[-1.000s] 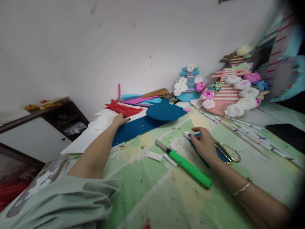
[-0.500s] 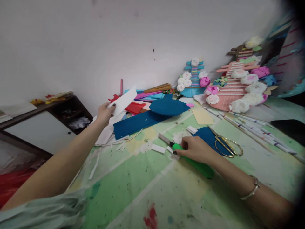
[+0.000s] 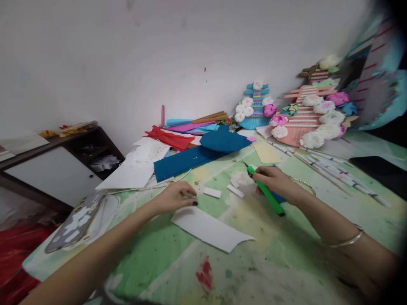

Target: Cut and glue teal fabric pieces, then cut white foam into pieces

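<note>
A green utility knife point(image 3: 270, 198) is gripped in my right hand point(image 3: 274, 180), its blade pointing away from me just above the table. My left hand point(image 3: 176, 197) has loosely bent fingers and holds nothing. Right beside its fingertips a white strip of board point(image 3: 213, 231) lies flat on the table; whether they touch is unclear. Small white cut pieces point(image 3: 212, 192) are scattered between both hands. Behind my right wrist the gold handle of the scissors point(image 3: 303, 184) shows, mostly hidden, and a blue piece point(image 3: 280, 197) peeks out under that hand.
Blue cut-outs point(image 3: 190, 160), white sheets point(image 3: 127, 171) and red paper point(image 3: 171, 137) lie at the back. Flower-decorated models point(image 3: 307, 118) stand against the wall. Rolled paper sticks point(image 3: 343, 173) and a black phone point(image 3: 381, 171) are at right, a patterned case point(image 3: 76, 224) at left.
My left hand has brought the white strip down from the back left, laid it on the table and let go. My right hand has lifted the knife and shifted slightly right and back.
</note>
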### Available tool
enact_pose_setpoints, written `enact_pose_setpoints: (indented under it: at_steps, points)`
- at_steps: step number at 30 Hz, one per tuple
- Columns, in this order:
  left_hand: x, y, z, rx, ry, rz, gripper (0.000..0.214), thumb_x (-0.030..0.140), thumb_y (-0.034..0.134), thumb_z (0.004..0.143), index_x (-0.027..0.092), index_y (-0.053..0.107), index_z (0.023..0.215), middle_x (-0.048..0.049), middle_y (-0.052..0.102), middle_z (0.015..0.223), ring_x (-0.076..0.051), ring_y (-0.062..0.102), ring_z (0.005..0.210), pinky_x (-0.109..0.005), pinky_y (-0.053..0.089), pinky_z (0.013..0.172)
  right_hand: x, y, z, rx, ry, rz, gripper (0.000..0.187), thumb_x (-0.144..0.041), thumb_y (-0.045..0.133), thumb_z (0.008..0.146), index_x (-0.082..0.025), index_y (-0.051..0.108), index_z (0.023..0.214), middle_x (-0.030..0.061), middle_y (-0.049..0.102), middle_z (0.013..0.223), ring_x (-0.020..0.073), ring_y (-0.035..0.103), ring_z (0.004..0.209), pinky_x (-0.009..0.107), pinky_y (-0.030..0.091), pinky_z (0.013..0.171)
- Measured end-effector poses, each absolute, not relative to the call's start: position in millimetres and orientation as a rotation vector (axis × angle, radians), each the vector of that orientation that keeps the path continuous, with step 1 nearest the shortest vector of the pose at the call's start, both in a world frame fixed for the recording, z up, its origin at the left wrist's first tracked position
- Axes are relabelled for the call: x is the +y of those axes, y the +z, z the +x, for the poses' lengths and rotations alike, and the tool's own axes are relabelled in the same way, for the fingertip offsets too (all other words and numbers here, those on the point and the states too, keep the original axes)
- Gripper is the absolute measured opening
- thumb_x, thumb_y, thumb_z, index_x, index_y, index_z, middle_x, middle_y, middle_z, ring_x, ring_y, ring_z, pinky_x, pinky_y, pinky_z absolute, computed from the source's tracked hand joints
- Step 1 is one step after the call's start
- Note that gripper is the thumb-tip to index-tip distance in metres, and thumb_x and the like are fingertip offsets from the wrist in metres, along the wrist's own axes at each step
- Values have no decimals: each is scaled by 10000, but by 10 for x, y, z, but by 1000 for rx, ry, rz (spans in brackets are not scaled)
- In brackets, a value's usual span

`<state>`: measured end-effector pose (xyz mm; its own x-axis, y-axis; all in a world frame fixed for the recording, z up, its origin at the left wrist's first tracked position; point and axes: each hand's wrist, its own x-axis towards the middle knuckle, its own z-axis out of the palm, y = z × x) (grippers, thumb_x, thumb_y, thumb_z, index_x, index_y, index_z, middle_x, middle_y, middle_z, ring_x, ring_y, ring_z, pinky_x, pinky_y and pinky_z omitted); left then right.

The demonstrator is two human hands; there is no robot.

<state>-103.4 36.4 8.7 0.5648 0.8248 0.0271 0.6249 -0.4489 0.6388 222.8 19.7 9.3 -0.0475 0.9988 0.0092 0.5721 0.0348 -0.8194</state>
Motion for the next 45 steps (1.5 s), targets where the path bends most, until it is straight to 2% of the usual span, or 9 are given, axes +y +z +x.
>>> enact_pose_setpoints:
  at_steps: [3,6,9,14,21,30,37,42,45]
  points:
    - [474,119,-697,1062,613,2367,160,308,663,781,232,743,896,-92,717,965,-237,626,936,-312,441,877,175,149,2302,-1491,874,-1558,169,-364,502,805,-221,488,717,-7,547,521,143,523,493,265,394,493]
    - [589,60,-282,838,563,2473,398,292,701,762,227,675,1153,-136,652,1199,-285,560,1142,-364,385,998,205,131,2350,-1352,841,-1512,157,-364,541,778,-220,493,736,-15,526,513,146,512,496,275,403,506]
    - [680,-62,75,681,461,2607,584,309,744,730,236,587,1288,-153,579,1321,-323,525,1196,-410,363,1013,236,70,2378,-1290,830,-1479,164,-364,579,747,-217,505,737,-18,523,514,148,501,491,282,390,502]
    - [706,-215,322,537,409,2746,201,271,638,838,222,723,1013,-130,654,1116,-248,581,1056,-362,382,964,224,28,2382,-1268,822,-1444,191,-375,621,712,-211,524,732,-33,518,508,141,497,503,271,371,510]
    - [740,-148,161,603,347,2743,124,178,567,859,187,667,932,-77,645,949,-183,590,919,-265,435,824,215,50,2362,-1246,844,-1403,213,-390,628,684,-211,515,711,-53,500,505,127,492,475,261,355,490]
    - [883,-41,-107,1094,388,2726,225,104,529,781,197,644,949,-21,705,908,-156,642,821,-223,448,725,261,-21,2403,-1267,791,-1443,215,-390,643,686,-208,533,715,-32,561,549,145,552,521,256,402,508]
    - [769,373,-1294,1773,247,2640,399,76,531,740,218,654,1092,-68,723,957,-243,659,909,-292,449,777,243,5,2375,-1350,874,-1528,169,-338,487,885,-184,550,854,-1,651,709,113,576,482,246,455,472]
    - [622,462,-1818,1997,102,2528,693,57,698,593,213,590,1260,-95,736,1011,-262,682,863,-291,471,745,229,2,2277,-1551,823,-1722,280,-382,534,934,-143,597,1066,42,642,955,132,620,749,305,533,661]
    - [578,504,-1836,2021,157,2515,564,31,674,593,183,669,1137,-108,732,1034,-267,679,903,-308,469,794,196,-6,2178,-1737,752,-1821,311,-360,569,917,-158,587,1152,73,610,1128,188,615,939,387,531,794]
